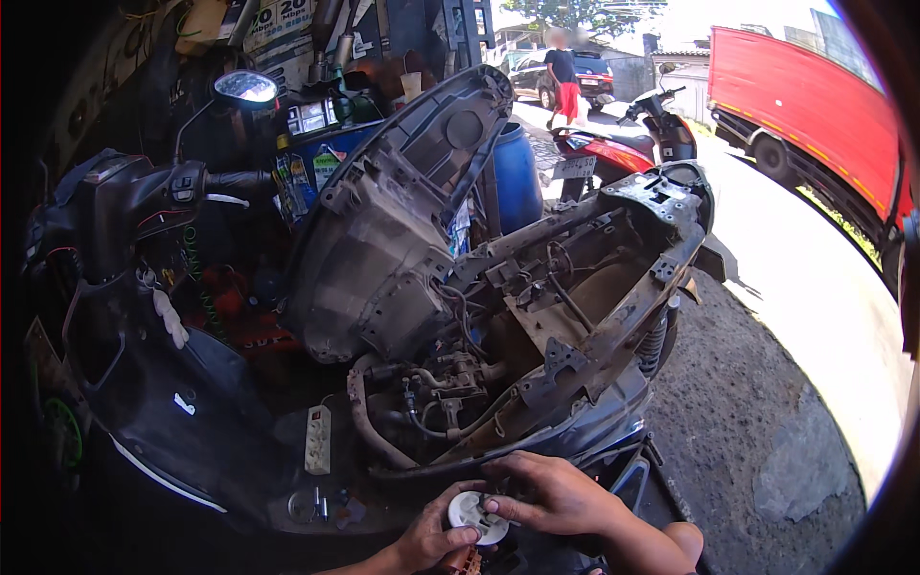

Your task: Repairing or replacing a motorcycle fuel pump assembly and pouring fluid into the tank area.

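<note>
Low in the head view, my left hand [431,537] holds a white round plastic part [471,510], its thumb lying on the lower left of the rim. My right hand [546,498] is on the same part from the upper right, thumb pressed on its middle and fingers curled. An orange-brown piece [460,560] shows just below the disc; its lower end is cut off by the frame. Behind my hands stands a partly dismantled scooter, with exposed frame [594,345], hoses and engine parts, and a lifted dark plastic under-seat body [374,278].
A white power strip [318,439] and small tools [322,508] lie on the footboard. The scooter's front [144,402] is left. Behind are a blue drum [513,179], a red motorbike [623,144], a walking person [563,77] and a red truck [805,115].
</note>
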Action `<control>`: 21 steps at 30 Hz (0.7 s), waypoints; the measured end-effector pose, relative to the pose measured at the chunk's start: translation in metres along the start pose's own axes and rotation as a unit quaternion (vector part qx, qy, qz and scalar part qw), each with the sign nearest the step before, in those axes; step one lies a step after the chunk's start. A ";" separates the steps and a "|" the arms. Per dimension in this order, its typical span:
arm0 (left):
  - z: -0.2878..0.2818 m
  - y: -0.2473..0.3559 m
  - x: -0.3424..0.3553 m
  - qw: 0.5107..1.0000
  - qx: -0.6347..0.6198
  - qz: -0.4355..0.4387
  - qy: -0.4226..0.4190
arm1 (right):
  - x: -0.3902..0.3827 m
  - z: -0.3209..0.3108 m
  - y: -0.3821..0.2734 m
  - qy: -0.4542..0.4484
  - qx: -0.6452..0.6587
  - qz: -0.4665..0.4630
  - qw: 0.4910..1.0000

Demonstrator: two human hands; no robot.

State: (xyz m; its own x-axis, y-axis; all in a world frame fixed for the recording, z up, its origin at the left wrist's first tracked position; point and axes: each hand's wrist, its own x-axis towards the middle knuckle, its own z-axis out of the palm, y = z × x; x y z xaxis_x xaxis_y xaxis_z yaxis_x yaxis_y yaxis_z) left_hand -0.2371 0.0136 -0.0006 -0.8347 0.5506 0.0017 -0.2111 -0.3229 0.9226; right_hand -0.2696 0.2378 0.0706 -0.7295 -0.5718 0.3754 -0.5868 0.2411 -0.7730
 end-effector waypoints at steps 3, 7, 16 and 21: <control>0.000 0.000 0.002 1.000 0.023 -0.007 0.017 | 0.003 0.003 0.001 -0.006 0.008 0.016 1.000; 0.013 0.010 0.002 0.996 0.088 0.010 0.015 | 0.004 0.009 0.005 0.020 0.029 0.027 0.999; 0.023 0.000 0.005 0.937 0.255 0.204 0.124 | 0.005 0.020 0.001 0.084 -0.114 0.101 0.985; 0.016 0.018 -0.001 0.994 0.033 0.050 0.096 | 0.000 0.016 0.006 0.001 -0.143 0.146 0.979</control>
State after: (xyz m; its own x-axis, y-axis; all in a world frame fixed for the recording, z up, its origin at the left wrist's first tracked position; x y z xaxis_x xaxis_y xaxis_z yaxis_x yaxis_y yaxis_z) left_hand -0.2319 0.0190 0.0224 -0.9332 0.3582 0.0274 -0.0930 -0.3144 0.9447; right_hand -0.2672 0.2263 0.0576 -0.8811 -0.4447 0.1611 -0.4278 0.6039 -0.6726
